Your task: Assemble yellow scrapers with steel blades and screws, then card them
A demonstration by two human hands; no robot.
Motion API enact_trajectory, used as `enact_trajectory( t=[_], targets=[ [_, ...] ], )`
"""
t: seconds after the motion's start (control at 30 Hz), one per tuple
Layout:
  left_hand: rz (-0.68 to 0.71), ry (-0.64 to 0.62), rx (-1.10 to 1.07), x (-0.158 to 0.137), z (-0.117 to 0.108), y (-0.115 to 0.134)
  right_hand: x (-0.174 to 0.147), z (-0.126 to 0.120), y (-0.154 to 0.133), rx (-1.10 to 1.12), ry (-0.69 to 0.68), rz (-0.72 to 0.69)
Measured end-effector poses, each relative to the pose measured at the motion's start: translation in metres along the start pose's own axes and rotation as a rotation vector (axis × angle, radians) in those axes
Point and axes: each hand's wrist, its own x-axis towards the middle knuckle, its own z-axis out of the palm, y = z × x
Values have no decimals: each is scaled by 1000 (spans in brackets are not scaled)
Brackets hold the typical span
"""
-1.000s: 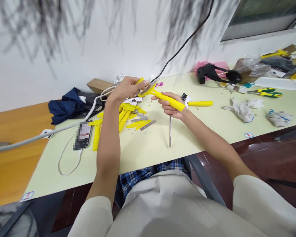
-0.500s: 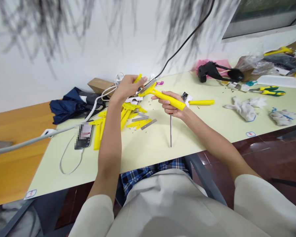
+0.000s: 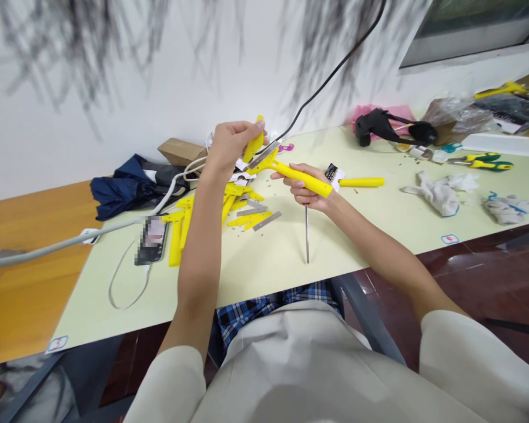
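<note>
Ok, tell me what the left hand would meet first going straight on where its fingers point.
The left hand points rightward and would probably meet the black cable first; depth is unclear, so it might pass in front of it instead.

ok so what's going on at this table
Someone's right hand holds a yellow scraper handle up over the table, with a metal blade at its head. The left hand pinches a flat yellow piece close to that head; whether they touch is hard to tell. A thin metal shaft juts out below the right hand. Loose blades and more yellow handles lie nearby.
</note>
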Motion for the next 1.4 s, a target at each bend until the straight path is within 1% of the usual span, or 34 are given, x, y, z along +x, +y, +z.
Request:
enact_trajectory(
  t=[0.1, 0.17, 0.3, 0.4, 0.5, 0.63, 0.77, 0.93, 1.1, 1.17, 1.27, 1.4],
  targets=[
    [-110, -81, -11, 2, 10, -9, 0, -2, 0, -6, -12, 0],
    [-159, -124, -30, 1, 15, -14, 0, -3, 0, -1, -14, -2],
    [-143, -160, -82, -2, 23, -16, -1, -2, 0, 9, -11, -14],
    [-154, -127, -77, -4, 27, -14, -1, -1, -1, -2, 0, -27],
    [-182, -99, -67, -4, 27, -13, -1, -1, -1, -12, 9, -30],
    [-191, -164, -80, -3, 19, -13, 0, 0, 1, -28, 3, -35],
    [-196, -142, -54, -4, 11, -10, 0, 0, 2, -19, 8, -39],
    [-195, -174, -28, -6, 9, -4, 0, 1, 2, -12, 24, -57],
    [-198, -54, -56, -2, 14, -10, 1, -2, 2, -13, 11, -53],
    [-199, -35, -73, -1, 15, -13, 1, -3, 3, -12, 0, -52],
    [-214, -62, -99, -1, 16, -15, 1, -3, 3, -23, -7, -57],
    [-252, -126, -132, -3, 17, -10, 1, -1, 3, -36, -2, -49]
  ],
)
